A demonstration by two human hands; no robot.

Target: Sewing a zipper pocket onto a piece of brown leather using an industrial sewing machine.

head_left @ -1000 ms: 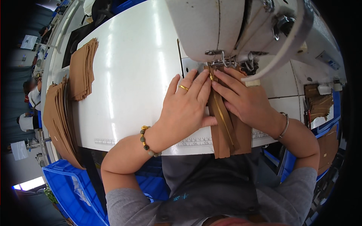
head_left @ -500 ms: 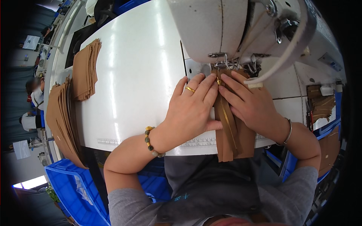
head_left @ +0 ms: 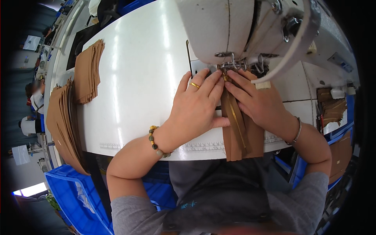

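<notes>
A brown fabric piece [head_left: 255, 138] lies under the sewing machine's presser foot [head_left: 227, 67], its near end hanging just over the table edge. Along it runs a brown zipper [head_left: 234, 113] with gold teeth, its gold slider close to the foot. Pressed flat on the left side of the cloth and the table is my left hand [head_left: 200, 102], fingers stretched toward the foot, thumb at the zipper's edge. My right hand [head_left: 256, 98] rests flat on the right side of the fabric, fingertips beside the slider. Both hands are open, holding the cloth down without gripping it.
The sewing machine head [head_left: 219, 27] overhangs my fingers. Stacks of brown fabric pieces [head_left: 87, 72] lie on the table's left side, with a larger stack [head_left: 64, 125] at its edge. A blue bin [head_left: 78, 199] stands lower left. Brown scraps [head_left: 332, 109] sit at the right.
The fabric and zipper have moved a little away from me under the foot. Both hands have slid forward with them, still flat.
</notes>
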